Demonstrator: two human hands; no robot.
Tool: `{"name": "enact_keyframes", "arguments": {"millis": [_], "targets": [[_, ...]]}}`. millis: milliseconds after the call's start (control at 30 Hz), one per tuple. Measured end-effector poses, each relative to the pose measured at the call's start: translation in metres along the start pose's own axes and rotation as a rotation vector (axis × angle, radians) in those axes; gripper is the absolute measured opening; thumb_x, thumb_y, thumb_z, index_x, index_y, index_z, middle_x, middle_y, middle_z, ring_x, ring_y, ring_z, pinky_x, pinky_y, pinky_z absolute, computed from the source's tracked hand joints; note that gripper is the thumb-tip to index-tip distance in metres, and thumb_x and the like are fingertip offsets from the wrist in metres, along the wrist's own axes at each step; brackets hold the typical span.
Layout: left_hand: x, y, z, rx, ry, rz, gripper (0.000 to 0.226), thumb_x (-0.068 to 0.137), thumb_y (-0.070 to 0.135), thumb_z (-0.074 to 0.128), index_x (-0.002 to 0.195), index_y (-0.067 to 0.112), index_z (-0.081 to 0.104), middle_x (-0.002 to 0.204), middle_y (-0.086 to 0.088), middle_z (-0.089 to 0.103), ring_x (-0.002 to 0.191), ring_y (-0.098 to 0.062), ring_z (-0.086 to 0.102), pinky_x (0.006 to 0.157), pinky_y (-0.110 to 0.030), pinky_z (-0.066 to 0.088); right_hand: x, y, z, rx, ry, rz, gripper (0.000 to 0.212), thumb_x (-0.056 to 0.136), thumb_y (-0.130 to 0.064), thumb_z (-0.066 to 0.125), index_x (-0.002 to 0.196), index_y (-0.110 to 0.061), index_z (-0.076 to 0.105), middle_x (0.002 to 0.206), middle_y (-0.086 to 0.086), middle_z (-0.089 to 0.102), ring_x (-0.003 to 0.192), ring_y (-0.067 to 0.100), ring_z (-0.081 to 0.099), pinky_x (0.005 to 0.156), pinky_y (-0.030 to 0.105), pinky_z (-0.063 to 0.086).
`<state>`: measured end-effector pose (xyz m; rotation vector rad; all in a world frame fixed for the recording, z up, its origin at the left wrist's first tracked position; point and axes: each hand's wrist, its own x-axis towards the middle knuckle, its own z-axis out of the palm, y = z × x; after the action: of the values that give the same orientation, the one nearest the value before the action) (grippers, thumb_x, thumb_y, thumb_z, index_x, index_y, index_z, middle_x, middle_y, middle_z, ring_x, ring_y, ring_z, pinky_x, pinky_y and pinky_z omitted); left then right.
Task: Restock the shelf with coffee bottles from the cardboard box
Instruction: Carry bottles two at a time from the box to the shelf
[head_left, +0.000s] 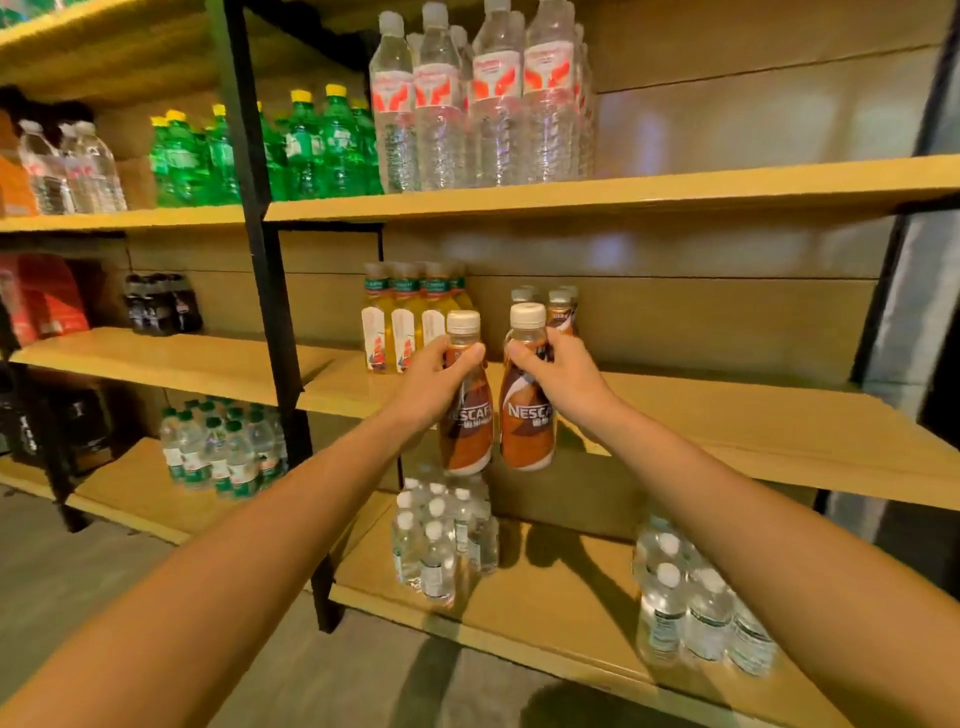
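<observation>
A: What are the hands doing, nearest the camera?

B: The left hand (434, 382) is gripping one coffee bottle (466, 415) just under its cap, thumb and fingers wrapping the neck. The right hand (558, 371) is doing the same with a second coffee bottle (526, 415), fingers curling tightly round the shoulder. Both bottles are hanging upright, side by side, labels facing the person.

A: Why by the necks?

B: Probably so the bases are staying free to land flat on the middle shelf (727, 415), which they are hovering in front of, not yet resting on.

A: And beyond them?

B: A few matching coffee bottles on the shelf (562, 306) are standing just behind the right hand, beside a row of yellow tea bottles (402, 322). The new pair looks to be heading in front of that group, keeping like with like.

A: The cardboard box?

B: It isn't showing anywhere in view.
</observation>
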<state>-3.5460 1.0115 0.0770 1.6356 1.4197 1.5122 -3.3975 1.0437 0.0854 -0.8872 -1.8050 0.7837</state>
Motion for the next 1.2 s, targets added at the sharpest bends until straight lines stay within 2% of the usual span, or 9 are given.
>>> {"name": "enact_keyframes", "arguments": {"millis": [133, 267, 400, 467, 600, 767, 1033, 1100, 1200], "targets": [[0.050, -0.016, -0.018, -0.077, -0.107, 0.020, 0.032, 0.096, 0.031, 0.048, 0.124, 0.016, 0.047, 0.111, -0.001, 0.060, 0.098, -0.013, 0.058, 0.079, -0.024, 0.047, 0.031, 0.008, 0.020, -0.018, 0.113, 0.088, 0.032, 0.092, -0.030, 0.055, 0.119, -0.013, 0.053, 0.117, 0.006, 0.064, 0.105, 0.020, 0.062, 0.089, 0.033, 0.050], [0.093, -0.035, -0.023, -0.111, -0.186, 0.004, 0.032, 0.094, 0.033, 0.050, 0.123, 0.020, 0.046, 0.120, -0.004, 0.060, 0.105, -0.019, 0.058, 0.086, -0.032, 0.048, 0.058, 0.018, 0.027, -0.034, 0.255, 0.164, 0.029, 0.092, -0.029, 0.054, 0.117, -0.014, 0.053, 0.117, 0.008, 0.064, 0.106, 0.022, 0.062, 0.094, 0.039, 0.050], [0.126, -0.049, -0.013, -0.172, -0.260, -0.011, 0.038, 0.095, 0.032, 0.049, 0.129, 0.018, 0.044, 0.119, -0.003, 0.060, 0.108, -0.019, 0.059, 0.088, -0.034, 0.048, 0.076, 0.030, 0.026, -0.045, 0.352, 0.212, 0.030, 0.094, -0.026, 0.052, 0.120, -0.011, 0.051, 0.116, 0.007, 0.062, 0.106, 0.020, 0.060, 0.088, 0.031, 0.048], [0.136, -0.051, -0.007, -0.191, -0.293, -0.005, 0.039, 0.096, 0.029, 0.048, 0.132, 0.015, 0.043, 0.114, 0.000, 0.058, 0.104, -0.016, 0.057, 0.087, -0.032, 0.047, 0.084, 0.039, 0.024, -0.071, 0.381, 0.240, 0.032, 0.094, -0.025, 0.052, 0.121, -0.009, 0.050, 0.117, 0.009, 0.062, 0.107, 0.021, 0.060, 0.089, 0.032, 0.047], [0.152, -0.060, 0.006, -0.211, -0.351, -0.002, 0.041, 0.095, 0.030, 0.049, 0.133, 0.016, 0.044, 0.126, -0.006, 0.058, 0.116, -0.023, 0.056, 0.096, -0.038, 0.045, 0.100, 0.054, 0.021, -0.124, 0.412, 0.277, 0.032, 0.093, -0.027, 0.054, 0.119, -0.009, 0.052, 0.116, 0.011, 0.062, 0.109, 0.024, 0.060, 0.097, 0.043, 0.047], [0.167, -0.070, 0.026, -0.210, -0.384, -0.017, 0.042, 0.095, 0.032, 0.049, 0.133, 0.017, 0.042, 0.128, -0.007, 0.056, 0.116, -0.022, 0.054, 0.092, -0.035, 0.044, 0.113, 0.065, 0.018, -0.158, 0.420, 0.274, 0.032, 0.093, -0.027, 0.054, 0.119, -0.010, 0.051, 0.117, 0.010, 0.062, 0.109, 0.023, 0.059, 0.098, 0.044, 0.047], [0.176, -0.083, 0.038, -0.212, -0.367, 0.039, 0.040, 0.096, 0.031, 0.046, 0.134, 0.019, 0.039, 0.133, -0.007, 0.051, 0.120, -0.021, 0.051, 0.093, -0.035, 0.044, 0.119, 0.079, 0.014, -0.194, 0.361, 0.226, 0.034, 0.094, -0.027, 0.053, 0.123, -0.011, 0.048, 0.119, 0.007, 0.060, 0.112, 0.021, 0.057, 0.095, 0.035, 0.046], [0.176, -0.087, 0.041, -0.216, -0.297, 0.070, 0.049, 0.095, 0.032, 0.049, 0.140, 0.022, 0.033, 0.139, -0.005, 0.043, 0.125, -0.021, 0.046, 0.096, -0.037, 0.043, 0.117, 0.079, 0.015, -0.186, 0.362, 0.203, 0.041, 0.092, -0.026, 0.055, 0.129, -0.013, 0.042, 0.124, 0.005, 0.057, 0.117, 0.019, 0.054, 0.095, 0.033, 0.044], [0.162, -0.098, 0.045, -0.270, -0.098, 0.034, 0.065, 0.089, 0.037, 0.057, 0.144, 0.026, 0.025, 0.136, -0.004, 0.042, 0.124, -0.019, 0.045, 0.099, -0.038, 0.043, 0.101, 0.089, 0.020, -0.173, 0.394, 0.177, 0.066, 0.087, -0.032, 0.063, 0.141, -0.020, 0.027, 0.138, 0.001, 0.047, 0.125, 0.016, 0.047, 0.104, 0.038, 0.041]]}}
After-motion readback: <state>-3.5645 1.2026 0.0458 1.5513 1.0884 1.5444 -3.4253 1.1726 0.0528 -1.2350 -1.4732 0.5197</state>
